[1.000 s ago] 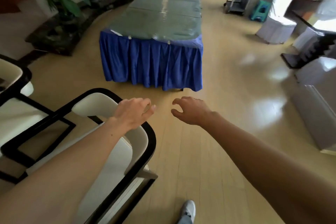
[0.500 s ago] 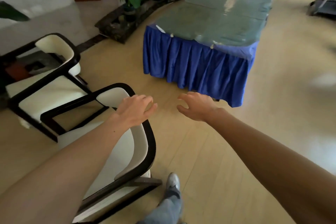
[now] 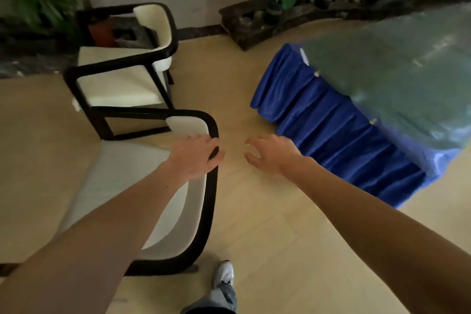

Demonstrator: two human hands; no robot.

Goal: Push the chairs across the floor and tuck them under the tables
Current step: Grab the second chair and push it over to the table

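Two black-framed armchairs with cream cushions stand on the wooden floor at the left. The near chair (image 3: pixel 122 173) is right below me, and the far chair (image 3: pixel 119 86) stands just behind it. My left hand (image 3: pixel 193 155) lies over the top rim of the near chair's backrest, fingers spread and not closed around it. My right hand (image 3: pixel 272 153) hovers over bare floor to the right of that chair, fingers curled apart, holding nothing. A long table (image 3: pixel 395 71) with a green glossy top and a blue skirt (image 3: pixel 331 130) stands to the right.
A dark stone planter (image 3: pixel 254 25) with potted plants runs along the back, beyond the table's end. More plants (image 3: pixel 38 2) fill the far left corner. My shoe (image 3: pixel 224 274) is on the floor beside the near chair. A strip of floor lies between chairs and table.
My view has swung left, so the table slid to the right and both chairs came fully into view. My left hand stays over the near chair's backrest; my right hand stays in the air.
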